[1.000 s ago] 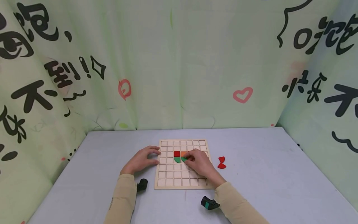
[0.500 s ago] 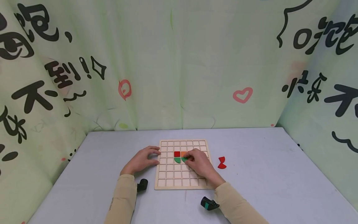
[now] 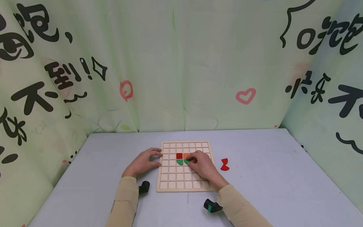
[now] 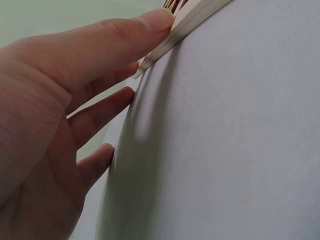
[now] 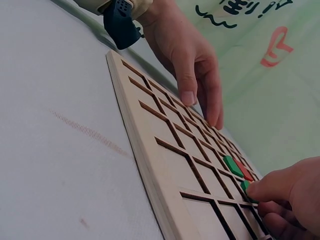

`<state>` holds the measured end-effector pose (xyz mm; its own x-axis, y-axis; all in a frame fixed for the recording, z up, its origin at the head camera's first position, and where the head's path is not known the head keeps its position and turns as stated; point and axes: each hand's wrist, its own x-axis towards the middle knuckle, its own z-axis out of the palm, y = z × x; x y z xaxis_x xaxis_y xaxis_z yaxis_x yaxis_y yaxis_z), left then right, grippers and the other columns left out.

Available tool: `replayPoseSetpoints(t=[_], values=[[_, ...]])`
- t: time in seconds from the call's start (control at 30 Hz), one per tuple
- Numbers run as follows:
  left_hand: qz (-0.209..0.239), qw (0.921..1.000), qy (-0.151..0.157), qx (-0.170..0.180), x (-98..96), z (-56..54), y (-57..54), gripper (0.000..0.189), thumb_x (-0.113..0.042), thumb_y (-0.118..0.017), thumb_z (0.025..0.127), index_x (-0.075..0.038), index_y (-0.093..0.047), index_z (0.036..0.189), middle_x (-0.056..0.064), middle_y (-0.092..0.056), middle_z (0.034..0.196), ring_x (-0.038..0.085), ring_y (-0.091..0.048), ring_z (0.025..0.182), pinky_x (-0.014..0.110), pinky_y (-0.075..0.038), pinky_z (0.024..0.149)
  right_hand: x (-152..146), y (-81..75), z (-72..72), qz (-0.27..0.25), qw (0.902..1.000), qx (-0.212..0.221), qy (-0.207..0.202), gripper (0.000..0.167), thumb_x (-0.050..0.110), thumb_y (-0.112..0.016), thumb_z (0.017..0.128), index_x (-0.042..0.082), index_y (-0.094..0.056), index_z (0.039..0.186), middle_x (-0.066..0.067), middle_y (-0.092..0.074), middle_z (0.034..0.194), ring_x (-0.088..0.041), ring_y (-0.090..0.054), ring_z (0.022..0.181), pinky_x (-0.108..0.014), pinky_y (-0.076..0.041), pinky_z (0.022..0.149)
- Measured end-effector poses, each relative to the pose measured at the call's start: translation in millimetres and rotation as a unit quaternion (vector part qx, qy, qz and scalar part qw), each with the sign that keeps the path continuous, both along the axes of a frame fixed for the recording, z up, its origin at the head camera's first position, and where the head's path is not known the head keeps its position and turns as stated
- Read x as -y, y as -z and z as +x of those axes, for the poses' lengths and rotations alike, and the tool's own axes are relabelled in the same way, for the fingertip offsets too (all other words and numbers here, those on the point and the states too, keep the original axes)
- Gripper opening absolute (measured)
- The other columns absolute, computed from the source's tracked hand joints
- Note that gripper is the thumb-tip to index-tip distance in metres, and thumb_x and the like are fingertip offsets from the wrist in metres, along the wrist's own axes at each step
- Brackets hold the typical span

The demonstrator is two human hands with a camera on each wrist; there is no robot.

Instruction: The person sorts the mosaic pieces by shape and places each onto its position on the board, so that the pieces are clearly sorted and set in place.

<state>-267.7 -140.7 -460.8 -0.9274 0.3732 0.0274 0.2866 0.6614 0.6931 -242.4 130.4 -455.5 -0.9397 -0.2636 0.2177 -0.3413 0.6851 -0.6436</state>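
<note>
A wooden grid board (image 3: 173, 185) lies on the table. My left hand (image 3: 144, 162) rests at its left edge, thumb on the rim, fingers loosely spread. Near the board's middle are a red square piece (image 3: 179, 155), an orange piece (image 3: 186, 155) partly hidden by my fingers, and a green rounded piece (image 3: 180, 162). My right hand (image 3: 202, 164) reaches over the board from the right, thumb and curled fingers pinching a second green piece (image 3: 186, 161). In the right wrist view, the thumb covers part of that green piece (image 5: 245, 185), beside the other green one.
Right of the board, two red fan-shaped pieces (image 3: 225, 165) lie tip to tip on the white table (image 3: 261, 176). Black wrist-worn devices sit at the left wrist (image 3: 144, 187) and the right wrist (image 3: 212, 206). A pale green printed curtain (image 3: 158, 63) stands behind the table.
</note>
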Motion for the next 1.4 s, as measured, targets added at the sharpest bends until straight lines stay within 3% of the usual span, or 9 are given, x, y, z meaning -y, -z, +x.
replayPoseSetpoints(t=[0.33,0.67,1.07,1.3,1.4], values=[[0.007,1.0,0.002,-0.003,0.5,-1.6,1.4,0.036,-0.017,-0.079,0.082,-0.009,-0.07,0.117,0.004,-0.054,0.139,0.029,-0.043,0.135,0.046,-0.035,0.112,-19,-7.5,2.3,-0.023,0.9982,0.048,0.028,0.017,0.012,-0.075,0.086,0.01,-0.074,0.103,0.002,-0.064,0.097,-0.011,-0.058,0.082,-0.027,-0.054,0.076],[0.005,1.0,-0.002,-0.001,-0.2,-1.1,1.5,0.036,-0.016,-0.079,0.082,-0.009,-0.07,0.116,0.004,-0.054,0.139,0.03,-0.042,0.135,0.046,-0.034,0.113,-67,-24.3,13.4,-0.022,0.9901,0.112,0.082,0.029,0.02,-0.07,0.091,0.01,-0.069,0.118,-0.004,-0.065,0.111,-0.018,-0.059,0.095,-0.03,-0.054,0.077],[0.009,1.0,0.003,-0.003,0.4,0.2,-0.5,0.036,-0.015,-0.079,0.083,-0.008,-0.07,0.117,0.005,-0.054,0.139,0.03,-0.042,0.135,0.046,-0.034,0.113,-137,-27.1,29.9,-0.019,0.9883,0.097,0.116,0.041,0.036,-0.066,0.094,0.009,-0.063,0.124,-0.011,-0.065,0.118,-0.028,-0.06,0.104,-0.024,-0.055,0.072],[0.007,1.0,-0.001,0.002,-0.5,0.3,-0.2,0.036,-0.015,-0.079,0.083,-0.008,-0.07,0.117,0.005,-0.053,0.139,0.03,-0.042,0.135,0.047,-0.034,0.112,-153,-26.4,35.5,0.002,0.987,0.105,0.122,0.043,0.028,-0.067,0.093,0.004,-0.06,0.128,-0.017,-0.062,0.121,-0.034,-0.057,0.109,-0.045,-0.055,0.086],[0.007,1.0,-0.002,0.002,-1.0,0.9,-0.4,0.036,-0.015,-0.079,0.083,-0.008,-0.07,0.117,0.005,-0.054,0.139,0.03,-0.042,0.135,0.047,-0.035,0.112,-155,-26.4,36.6,0.006,0.9857,0.114,0.124,0.044,0.028,-0.068,0.093,0.003,-0.06,0.128,-0.017,-0.062,0.121,-0.033,-0.058,0.109,-0.045,-0.055,0.086]])
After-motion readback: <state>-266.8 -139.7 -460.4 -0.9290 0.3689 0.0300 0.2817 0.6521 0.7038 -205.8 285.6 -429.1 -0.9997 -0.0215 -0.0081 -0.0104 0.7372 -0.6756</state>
